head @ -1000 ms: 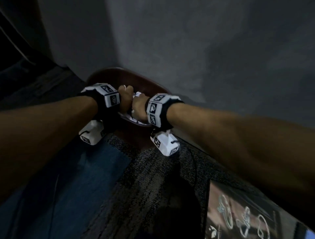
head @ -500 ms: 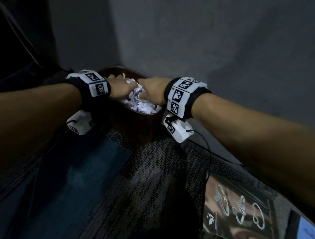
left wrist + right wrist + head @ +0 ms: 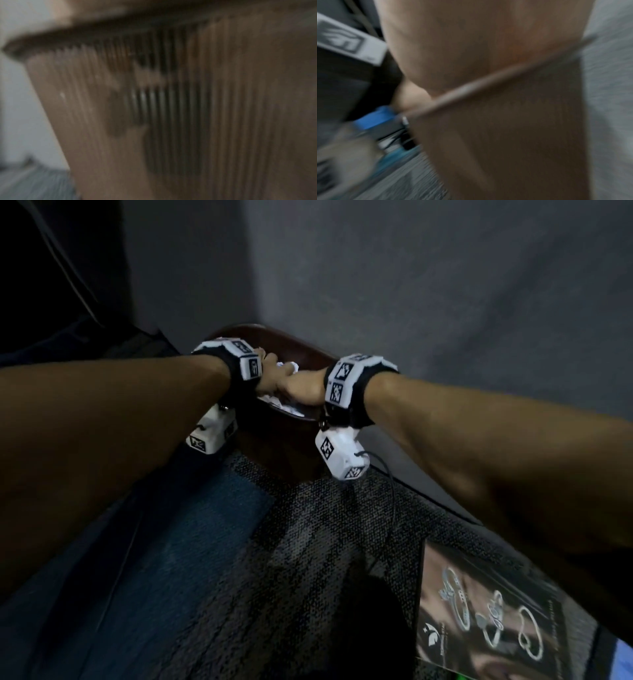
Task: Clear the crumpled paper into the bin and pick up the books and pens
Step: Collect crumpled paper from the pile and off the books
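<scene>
A dark brown ribbed bin (image 3: 284, 446) stands on the carpet against the grey wall. White crumpled paper (image 3: 286, 406) fills its mouth, and a bit of it (image 3: 289, 366) sticks up between my hands. My left hand (image 3: 270, 373) and right hand (image 3: 303, 388) are pressed together over the bin mouth, fingers curled down into the paper and mostly hidden. The left wrist view is a blur of the ribbed bin wall (image 3: 171, 121). In the right wrist view my palm (image 3: 471, 40) sits right over the bin rim (image 3: 488, 83). A glossy book (image 3: 496, 611) lies at lower right.
Grey and blue carpet (image 3: 205, 559) covers the floor in front of the bin. A light blue corner of another book (image 3: 624, 657) shows at the lower right edge. A thin black cable (image 3: 390, 501) hangs from my right wrist camera. Dark furniture is at far left.
My hands, apart on the paper half a second ago, have closed together again over the bin mouth. The bin and the book have not moved.
</scene>
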`<act>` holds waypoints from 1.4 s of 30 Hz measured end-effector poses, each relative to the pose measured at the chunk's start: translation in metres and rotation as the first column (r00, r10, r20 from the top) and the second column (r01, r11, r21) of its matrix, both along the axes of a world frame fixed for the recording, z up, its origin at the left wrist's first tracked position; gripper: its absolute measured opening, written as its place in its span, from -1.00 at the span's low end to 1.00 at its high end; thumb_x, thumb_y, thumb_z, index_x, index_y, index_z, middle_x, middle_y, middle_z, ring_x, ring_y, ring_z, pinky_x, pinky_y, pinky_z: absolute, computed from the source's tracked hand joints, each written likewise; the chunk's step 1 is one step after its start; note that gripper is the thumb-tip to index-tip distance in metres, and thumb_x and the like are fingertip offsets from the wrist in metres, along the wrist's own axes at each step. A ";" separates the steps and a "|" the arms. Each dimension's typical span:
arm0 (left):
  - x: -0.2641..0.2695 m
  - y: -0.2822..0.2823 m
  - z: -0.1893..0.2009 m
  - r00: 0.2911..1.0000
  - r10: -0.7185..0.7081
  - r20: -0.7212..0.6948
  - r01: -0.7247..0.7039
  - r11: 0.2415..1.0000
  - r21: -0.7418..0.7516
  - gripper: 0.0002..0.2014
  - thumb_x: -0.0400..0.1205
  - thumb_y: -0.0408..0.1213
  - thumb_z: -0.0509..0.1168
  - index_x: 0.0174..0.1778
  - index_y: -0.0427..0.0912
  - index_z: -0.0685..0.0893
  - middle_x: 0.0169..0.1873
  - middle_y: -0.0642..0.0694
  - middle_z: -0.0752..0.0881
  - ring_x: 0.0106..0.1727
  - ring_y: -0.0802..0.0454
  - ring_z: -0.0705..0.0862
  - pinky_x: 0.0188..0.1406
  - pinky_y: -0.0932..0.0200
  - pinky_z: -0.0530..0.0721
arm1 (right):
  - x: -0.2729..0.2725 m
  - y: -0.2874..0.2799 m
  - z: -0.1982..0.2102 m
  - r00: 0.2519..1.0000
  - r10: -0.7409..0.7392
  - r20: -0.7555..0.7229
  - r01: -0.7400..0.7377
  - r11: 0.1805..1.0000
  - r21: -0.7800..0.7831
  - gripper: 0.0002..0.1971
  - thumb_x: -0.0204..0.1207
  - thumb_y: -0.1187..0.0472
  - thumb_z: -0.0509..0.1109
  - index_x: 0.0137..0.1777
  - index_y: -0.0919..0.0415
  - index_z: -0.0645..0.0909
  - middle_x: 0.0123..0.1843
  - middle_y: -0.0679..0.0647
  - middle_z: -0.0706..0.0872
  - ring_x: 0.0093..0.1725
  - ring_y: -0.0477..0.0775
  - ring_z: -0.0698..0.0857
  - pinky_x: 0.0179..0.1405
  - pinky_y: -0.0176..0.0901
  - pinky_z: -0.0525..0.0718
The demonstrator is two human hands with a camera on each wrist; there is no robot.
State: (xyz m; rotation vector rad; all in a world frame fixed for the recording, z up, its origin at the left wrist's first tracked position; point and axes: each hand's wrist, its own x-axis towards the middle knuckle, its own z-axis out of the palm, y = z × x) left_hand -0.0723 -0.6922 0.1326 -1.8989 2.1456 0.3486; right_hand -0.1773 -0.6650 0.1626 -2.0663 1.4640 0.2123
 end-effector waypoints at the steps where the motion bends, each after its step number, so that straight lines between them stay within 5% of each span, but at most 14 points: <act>1: -0.001 -0.001 0.005 0.998 -0.054 0.025 0.055 0.998 -0.012 -0.61 0.68 -0.39 0.19 0.42 -0.41 0.40 0.40 -0.44 0.47 0.44 -0.35 0.45 0.40 -0.07 0.31 | -0.008 -0.005 0.001 1.000 -0.005 -0.010 0.005 1.000 -0.015 -0.58 0.75 0.14 0.03 0.51 0.31 0.39 0.52 0.25 0.45 0.47 0.21 0.45 0.30 -0.14 0.39; 5: 0.003 -0.005 0.025 0.996 -0.065 -0.058 0.065 0.998 -0.003 -0.61 0.65 -0.32 0.23 0.37 -0.39 0.43 0.32 -0.39 0.58 0.33 -0.31 0.56 0.28 -0.04 0.49 | -0.024 -0.019 -0.006 0.995 -0.074 0.072 0.086 0.980 -0.180 -0.84 0.67 0.18 0.20 -0.05 0.23 0.56 -0.05 0.13 0.62 -0.08 0.05 0.55 -0.14 -0.22 0.42; 9: 0.022 -0.008 0.025 0.944 0.085 -0.318 -0.148 0.972 -0.181 -0.59 0.61 -0.22 0.27 0.33 -0.24 0.35 0.13 -0.33 0.67 0.08 -0.29 0.67 -0.06 0.01 0.52 | -0.025 -0.016 -0.001 0.973 -0.102 0.205 0.171 0.920 -0.352 -0.67 0.52 0.09 0.42 0.26 0.14 0.61 0.20 0.10 0.68 0.08 0.05 0.68 0.06 -0.19 0.59; 11: 0.026 -0.007 0.029 0.934 0.122 -0.334 -0.204 0.954 -0.220 -0.61 0.65 -0.14 0.23 0.31 -0.24 0.37 0.14 -0.33 0.65 0.10 -0.31 0.65 -0.06 0.00 0.49 | -0.026 -0.018 0.001 0.964 -0.108 0.243 0.193 0.913 -0.358 -0.58 0.50 0.08 0.46 0.34 0.11 0.58 0.31 0.08 0.65 0.21 0.03 0.67 0.26 -0.16 0.60; 15: 0.029 -0.004 0.047 0.927 0.119 -0.355 -0.231 0.928 -0.293 -0.67 0.75 -0.15 0.01 0.31 -0.28 0.43 0.27 -0.38 0.60 0.24 -0.36 0.58 0.10 -0.08 0.48 | -0.033 -0.016 0.013 0.909 -0.142 0.391 0.244 0.943 -0.225 -0.63 0.53 0.18 0.40 0.35 0.13 0.60 0.30 0.01 0.69 0.28 -0.04 0.66 0.35 -0.17 0.58; 19: 0.023 0.009 0.067 0.914 0.006 -0.405 -0.175 0.908 -0.380 -0.70 0.72 -0.20 0.04 0.26 -0.28 0.50 0.24 -0.37 0.63 0.24 -0.33 0.59 0.12 -0.04 0.50 | -0.047 -0.010 0.023 0.777 -0.236 0.584 0.355 0.930 -0.097 -0.64 0.48 0.40 0.28 0.21 0.16 0.72 0.13 0.05 0.78 0.18 -0.02 0.72 0.23 -0.21 0.64; 23: -0.008 0.036 0.073 0.870 -0.188 -0.456 -0.037 0.897 -0.441 -0.77 0.65 -0.28 0.12 0.12 -0.20 0.63 0.08 -0.29 0.72 0.13 -0.25 0.64 0.01 0.07 0.51 | -0.069 0.009 0.024 0.681 -0.272 0.679 0.453 0.886 -0.099 -0.74 0.20 0.27 0.28 -0.24 -0.04 0.75 -0.13 -0.05 0.82 0.02 -0.03 0.77 0.25 -0.05 0.68; 26: -0.040 0.062 0.064 0.818 -0.347 -0.460 0.103 0.873 -0.477 -0.79 0.55 -0.36 0.13 -0.02 -0.21 0.65 -0.03 -0.32 0.72 0.03 -0.30 0.65 -0.02 0.00 0.54 | -0.095 0.045 0.030 0.665 -0.291 0.688 0.484 0.869 -0.100 -0.79 0.16 0.27 0.27 -0.35 -0.02 0.69 -0.27 -0.03 0.79 -0.12 0.00 0.77 -0.07 -0.17 0.70; 29: -0.082 0.098 0.049 0.735 -0.500 -0.459 0.246 0.827 -0.506 -0.80 0.49 -0.32 0.11 -0.11 -0.23 0.62 -0.12 -0.36 0.68 -0.06 -0.34 0.63 -0.09 -0.07 0.51 | -0.131 0.092 0.032 0.738 -0.290 0.609 0.454 0.881 -0.131 -0.82 0.26 0.29 0.32 -0.41 0.00 0.67 -0.33 0.01 0.77 -0.20 0.05 0.77 -0.12 -0.18 0.72; 32: -0.124 0.140 0.018 0.627 -0.597 -0.500 0.376 0.794 -0.477 -0.79 0.46 -0.29 0.09 -0.13 -0.16 0.62 -0.18 -0.27 0.67 -0.10 -0.28 0.63 -0.06 -0.06 0.55 | -0.182 0.153 0.019 0.854 -0.330 0.402 0.373 0.927 -0.030 -0.81 0.53 0.36 0.28 -0.21 0.14 0.67 -0.28 0.10 0.74 -0.35 -0.08 0.67 -0.37 -0.46 0.60; 35: -0.161 0.187 -0.026 0.593 -0.571 -0.568 0.524 0.809 -0.266 -0.82 0.52 -0.39 0.16 -0.11 -0.14 0.67 -0.19 -0.17 0.72 -0.09 -0.20 0.68 -0.04 0.05 0.56 | -0.246 0.231 -0.003 0.915 -0.379 0.141 0.373 0.925 0.071 -0.78 0.58 0.35 0.24 -0.15 0.08 0.68 -0.23 0.09 0.77 -0.35 -0.10 0.67 -0.20 -0.25 0.66; 38: -0.187 0.230 -0.070 0.667 -0.536 -0.518 0.673 0.731 0.110 -0.81 0.58 -0.41 0.19 -0.05 -0.13 0.68 -0.21 -0.12 0.73 -0.08 -0.16 0.72 -0.04 0.12 0.58 | -0.309 0.306 -0.020 0.862 -0.504 -0.051 0.502 0.836 0.221 -0.77 0.61 0.30 0.20 -0.12 0.09 0.67 -0.21 0.09 0.79 -0.37 -0.04 0.69 -0.27 -0.20 0.65; 42: -0.216 0.284 -0.117 0.676 -0.569 -0.469 0.724 0.633 0.274 -0.80 0.59 -0.38 0.17 -0.03 -0.09 0.68 -0.23 -0.07 0.67 -0.08 -0.13 0.70 -0.05 0.17 0.58 | -0.369 0.387 -0.036 0.747 -0.641 -0.175 0.664 0.730 0.163 -0.74 0.55 0.36 0.19 -0.13 0.13 0.71 -0.23 0.08 0.81 -0.31 -0.04 0.71 -0.08 -0.14 0.71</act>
